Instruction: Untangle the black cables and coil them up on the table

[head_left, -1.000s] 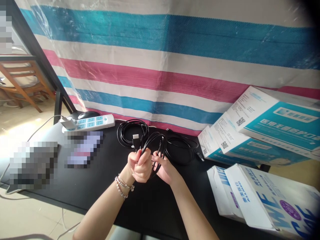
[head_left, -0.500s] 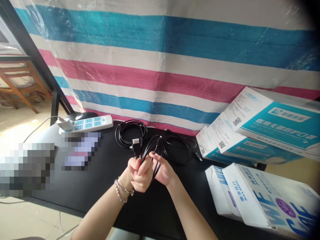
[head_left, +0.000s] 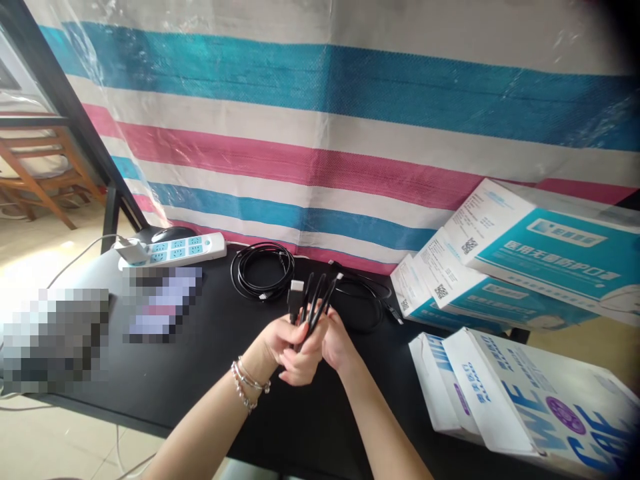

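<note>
Black cable [head_left: 311, 301] that had stood as open loops above the hands half a second before was now pulled tight into a narrow bundle, its strands rising side by side from the fists, and a plug with a pale tip [head_left: 297, 291] had swung from left of the loops to the top of the bundle. The hands had also drifted slightly right and lower over the table.

The left hand [head_left: 289, 345] was curled closed around the lower part of the bundle, thumb and fingers wrapped over the strands, a beaded bracelet [head_left: 245, 385] on its wrist. The right hand [head_left: 336, 340] was closed too, pressed against the left, gripping the same bundle from the other side with its fingers folded round it. Both forearms came up from the bottom edge and met above the black table [head_left: 200, 360], the wrists bent slightly upward so the cable pointed away from the person and a little to the right.

The bundle was held in the air, clear of the tabletop. Behind it lay a coiled black cable [head_left: 260, 268] to the left and another black coil [head_left: 363, 303] to the right, near the hands but apart from them. A white power strip [head_left: 175, 249] sat further left by a mouse [head_left: 171, 233]. Blue and white boxes [head_left: 525, 260] were stacked to the right, with white packets [head_left: 505, 393] just in front of them. A striped sheet [head_left: 330, 133] hung behind the table.
</note>
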Demonstrator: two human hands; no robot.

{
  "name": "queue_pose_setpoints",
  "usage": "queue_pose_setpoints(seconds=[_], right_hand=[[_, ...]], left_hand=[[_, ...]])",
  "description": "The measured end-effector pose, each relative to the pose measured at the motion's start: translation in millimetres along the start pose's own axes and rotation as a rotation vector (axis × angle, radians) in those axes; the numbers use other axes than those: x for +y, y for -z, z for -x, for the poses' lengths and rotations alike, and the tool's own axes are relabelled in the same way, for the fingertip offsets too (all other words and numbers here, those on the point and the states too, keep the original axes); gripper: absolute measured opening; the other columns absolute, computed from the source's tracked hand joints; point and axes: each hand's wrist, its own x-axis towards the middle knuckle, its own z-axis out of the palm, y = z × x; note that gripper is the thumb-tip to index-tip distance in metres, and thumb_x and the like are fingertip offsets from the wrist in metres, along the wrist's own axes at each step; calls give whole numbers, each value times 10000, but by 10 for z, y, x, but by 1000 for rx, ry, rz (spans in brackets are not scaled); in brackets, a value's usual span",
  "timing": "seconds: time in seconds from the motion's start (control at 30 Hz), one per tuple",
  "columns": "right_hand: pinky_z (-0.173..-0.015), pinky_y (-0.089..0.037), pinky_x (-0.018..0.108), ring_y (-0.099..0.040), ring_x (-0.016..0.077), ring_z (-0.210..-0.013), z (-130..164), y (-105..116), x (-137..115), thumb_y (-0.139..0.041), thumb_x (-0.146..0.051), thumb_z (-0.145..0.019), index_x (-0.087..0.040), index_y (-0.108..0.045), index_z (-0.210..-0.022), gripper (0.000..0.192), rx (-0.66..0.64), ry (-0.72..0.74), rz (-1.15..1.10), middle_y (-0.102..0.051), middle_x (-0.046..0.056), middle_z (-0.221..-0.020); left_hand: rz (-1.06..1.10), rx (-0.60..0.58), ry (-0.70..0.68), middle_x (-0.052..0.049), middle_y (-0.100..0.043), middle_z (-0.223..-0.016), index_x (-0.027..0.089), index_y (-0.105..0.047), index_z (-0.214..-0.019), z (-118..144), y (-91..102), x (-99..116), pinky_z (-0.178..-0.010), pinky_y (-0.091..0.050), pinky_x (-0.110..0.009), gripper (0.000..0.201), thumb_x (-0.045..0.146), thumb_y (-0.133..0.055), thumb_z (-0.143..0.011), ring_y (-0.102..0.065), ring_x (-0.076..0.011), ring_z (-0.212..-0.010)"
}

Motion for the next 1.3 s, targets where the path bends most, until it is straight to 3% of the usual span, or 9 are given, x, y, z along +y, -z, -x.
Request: queue_pose_setpoints(seconds=[0.1, 0.2, 0.27, 0.37, 0.53, 0.63, 1.07, 1.3], right_hand=[[-462, -443, 253, -558, 115, -465, -50, 127, -126, -690, -447, -646, -224, -400, -700, 369, 152, 223, 158, -568, -51, -612], [-397, -451, 244, -526, 98, -381, -73, 249, -257, -645, -425, -687, -235, -340, -709, 360, 237, 318, 283, -509, -88, -562], [-383, -455, 240, -535, 105, -368, -65, 309, -318, -632, -407, -695, -239, -322, -723, 354, 250, 312, 368, -483, -105, -537], [-373, -461, 247, -563, 125, -391, -19, 363, -370, -631, -405, -692, -241, -317, -743, 358, 204, 184, 425, -517, -94, -563], [-419, -479, 241, -581, 118, -460, 56, 384, -385, -682, -420, -660, -225, -356, -744, 389, 162, 53, 336, -565, -72, -610], [-415, -474, 223, -575, 109, -468, 54, 392, -353, -700, -444, -643, -214, -381, -741, 406, 135, 53, 309, -583, -62, -608], [-373, -451, 216, -625, 155, -419, 14, 457, -252, -657, -538, -665, -184, -441, -650, 415, 240, 60, 347, -638, 6, -576], [-470, -487, 234, -645, 158, -560, 16, 497, -247, -709, -466, -638, -178, -443, -612, 393, 244, 99, 345, -633, 16, -637]], left_hand=[[-184, 128, -201, 44, -419, -320, 155, -536, -626, 9, -79, 201, -331, -382, -203, 270, 385, -626, -735, -350, -65, -210], [-334, 292, -315, -5, -542, -402, 116, -547, -703, 74, -32, 265, -507, -472, -250, 270, 370, -611, -765, -524, -112, -334], [-365, 349, -352, -8, -571, -444, 115, -532, -726, 115, 23, 251, -568, -485, -273, 271, 371, -601, -778, -578, -136, -398], [-339, 412, -399, 3, -580, -473, 124, -513, -744, 129, 85, 210, -564, -492, -284, 258, 366, -589, -789, -593, -146, -419], [-173, 688, -569, 61, -521, -474, 122, -529, -780, 68, 107, 194, -504, -485, -236, 261, 359, -635, -754, -504, -76, -369], [-68, 776, -607, 76, -490, -480, 121, -529, -776, 57, 99, 210, -488, -475, -214, 274, 365, -648, -742, -455, -49, -364], [6, 920, -671, 77, -464, -531, 137, -534, -817, 85, 185, 194, -545, -474, -214, 217, 293, -664, -740, -446, -37, -421], [-148, 686, -576, 84, -456, -502, 147, -519, -851, 113, 175, 163, -534, -489, -231, 285, 333, -686, -715, -447, -47, -392]])
